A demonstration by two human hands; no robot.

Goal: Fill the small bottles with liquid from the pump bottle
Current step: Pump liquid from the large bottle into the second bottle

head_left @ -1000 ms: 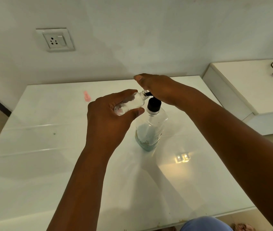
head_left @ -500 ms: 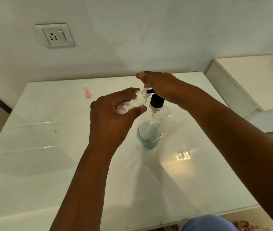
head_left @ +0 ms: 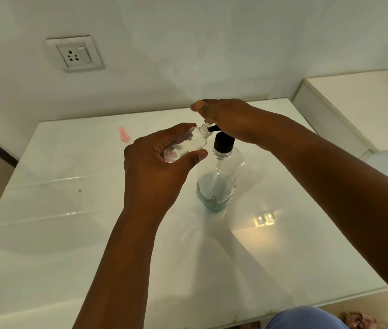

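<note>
Here our left hand point(head_left: 157, 169) grips the light, slippery-looking small bottle point(head_left: 186, 147) round its body, tilted mouth-to-spout, while our right hand point(head_left: 223, 117) presses the pump bottle point(head_left: 219, 179) standing mid-desk point(head_left: 69, 233).

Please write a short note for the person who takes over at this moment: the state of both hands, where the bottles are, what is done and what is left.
Left hand: grips the small bottle, tilted, its open mouth at the pump nozzle.
Right hand: rests on the pump head, fingers over it.
Pump bottle: upright on the white table, liquid only near its bottom.
Done: small bottle lined up with the nozzle; how full it is I cannot tell.
Left: pump to fill it. A pink item lies at the table's far left.
</note>
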